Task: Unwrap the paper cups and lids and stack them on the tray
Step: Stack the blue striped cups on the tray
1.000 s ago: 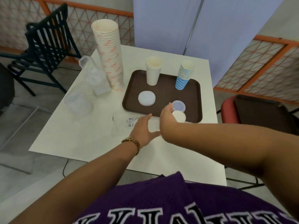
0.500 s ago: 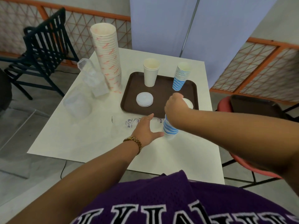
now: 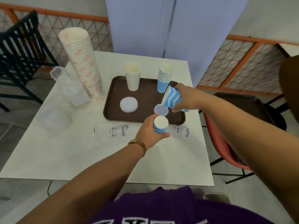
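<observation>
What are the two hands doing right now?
Left hand: holding an upright stack of blue-striped cups just in front of the tray.
Right hand: holding a tilted blue-striped cup over the tray.

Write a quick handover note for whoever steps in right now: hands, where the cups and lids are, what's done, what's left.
Left hand grips a short blue-striped cup stack in the clear wrapper at the tray's near edge.
Right hand holds tilted blue-striped cups above the tray.
Done: on the tray stand white cups, a blue-striped stack, large lids and small lids.
Left: add both held lots to the blue stack; the tall red-patterned stack stands off the tray.
</observation>
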Available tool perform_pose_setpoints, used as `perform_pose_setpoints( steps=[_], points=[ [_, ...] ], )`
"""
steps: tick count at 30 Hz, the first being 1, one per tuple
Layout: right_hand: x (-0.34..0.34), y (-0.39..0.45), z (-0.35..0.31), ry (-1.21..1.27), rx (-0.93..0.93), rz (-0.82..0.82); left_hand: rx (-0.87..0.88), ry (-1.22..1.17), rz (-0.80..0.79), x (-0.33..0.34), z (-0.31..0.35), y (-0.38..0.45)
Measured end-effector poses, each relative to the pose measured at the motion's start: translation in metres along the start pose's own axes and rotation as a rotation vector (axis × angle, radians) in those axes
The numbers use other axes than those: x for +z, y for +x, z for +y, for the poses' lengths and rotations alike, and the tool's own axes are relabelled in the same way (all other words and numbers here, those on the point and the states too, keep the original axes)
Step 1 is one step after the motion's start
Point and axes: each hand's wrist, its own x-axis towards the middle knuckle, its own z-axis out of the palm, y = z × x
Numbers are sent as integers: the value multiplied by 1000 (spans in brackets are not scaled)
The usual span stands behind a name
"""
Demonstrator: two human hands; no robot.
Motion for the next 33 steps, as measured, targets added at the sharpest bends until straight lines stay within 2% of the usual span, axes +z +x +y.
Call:
perform_pose_setpoints(
  steps=[3, 5, 9, 11, 15, 18, 26, 30, 33],
  points=[
    [14, 23, 18, 552, 1, 103, 17, 22, 15, 2, -6, 1],
    [21, 48, 26, 814, 13, 205, 37, 35, 29, 5, -7, 4],
    [24, 93, 31, 981, 100, 414, 43, 41, 59, 7, -9, 6],
    [19, 114, 32, 1018, 139, 484, 48, 45, 61, 7, -10, 6],
    [12, 175, 45, 923, 146, 612, 44, 77, 49, 10, -14, 9],
    [-9, 177, 24, 833, 165, 653, 52, 94, 62, 11, -16, 10],
    [-8, 203, 22, 743, 228, 596, 36, 95, 49, 11, -18, 10],
    [9, 203, 30, 819, 257, 530, 26, 107, 37, 11, -19, 12],
    [30, 189, 35, 939, 322, 541, 38, 118, 41, 10, -17, 12]
  ],
)
